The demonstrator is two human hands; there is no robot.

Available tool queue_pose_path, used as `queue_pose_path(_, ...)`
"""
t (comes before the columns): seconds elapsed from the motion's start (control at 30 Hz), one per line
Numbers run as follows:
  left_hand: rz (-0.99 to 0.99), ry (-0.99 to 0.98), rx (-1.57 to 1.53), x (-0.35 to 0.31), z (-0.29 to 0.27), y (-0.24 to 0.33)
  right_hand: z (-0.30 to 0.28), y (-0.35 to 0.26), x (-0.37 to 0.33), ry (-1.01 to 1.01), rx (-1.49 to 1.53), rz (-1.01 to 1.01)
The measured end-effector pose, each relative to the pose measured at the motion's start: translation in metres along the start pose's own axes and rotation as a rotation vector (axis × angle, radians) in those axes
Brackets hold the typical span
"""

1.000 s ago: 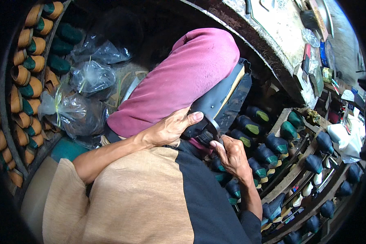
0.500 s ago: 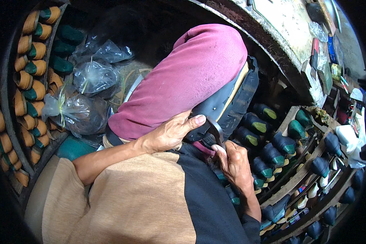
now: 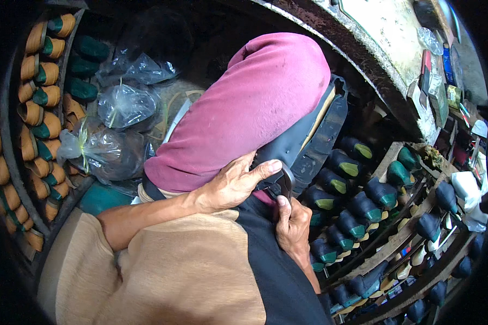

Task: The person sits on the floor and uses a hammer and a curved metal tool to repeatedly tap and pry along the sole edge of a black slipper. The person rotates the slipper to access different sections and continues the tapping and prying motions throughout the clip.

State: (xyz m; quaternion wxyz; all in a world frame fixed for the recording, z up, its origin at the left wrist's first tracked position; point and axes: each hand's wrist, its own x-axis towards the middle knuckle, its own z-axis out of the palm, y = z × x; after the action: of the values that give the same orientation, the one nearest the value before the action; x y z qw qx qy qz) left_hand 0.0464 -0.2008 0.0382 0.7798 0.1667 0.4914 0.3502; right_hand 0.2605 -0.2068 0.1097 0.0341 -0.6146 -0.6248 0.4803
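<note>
Across my lap, by the thigh in pink trousers [image 3: 244, 108], lies a dark, smooth leather-like piece [image 3: 284, 149]; a pale strip runs along its far side. My left hand [image 3: 230, 181] grips its near end, fingers mostly hidden behind it and the thumb stretched over to the right. The thumb tip meets a curved dark metal tool [image 3: 287, 181]. Wrapped round the tool's lower end is my right hand [image 3: 294, 222], its thumb pressed along it. The tool's working end is hidden, so its exact kind is unclear.
Tan shoes with green parts [image 3: 49, 95] fill a rack at left. Knotted clear plastic bags [image 3: 127, 103] lie beside it. At right, dark shoes [image 3: 379, 192] stand on wooden racks [image 3: 404, 235]. A worn bench [image 3: 374, 32] with clutter juts in at upper right.
My right hand has moved up and left with the tool, which now stands more upright. The left thumb has shifted slightly right, onto the tool.
</note>
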Motion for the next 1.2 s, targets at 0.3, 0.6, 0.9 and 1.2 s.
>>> queue_pose_path(0.3, 0.067, 0.149, 0.209, 0.005, -0.002, 0.005, 0.052, 0.011, 0.004, 0.152, 0.246, 0.051)
queue_pose_path(0.6, 0.195, 0.352, 0.244, 0.039, -0.006, -0.027, -0.013, -0.002, -0.003, -0.196, 0.230, 0.306)
queue_pose_path(0.9, 0.441, 0.566, 0.414, 0.039, 0.004, -0.043, -0.008, -0.035, 0.065, 0.064, -0.300, -0.445)
queue_pose_path(1.2, 0.488, 0.227, 0.302, 0.049, -0.008, -0.053, -0.016, -0.053, 0.062, -0.027, -0.594, -0.534)
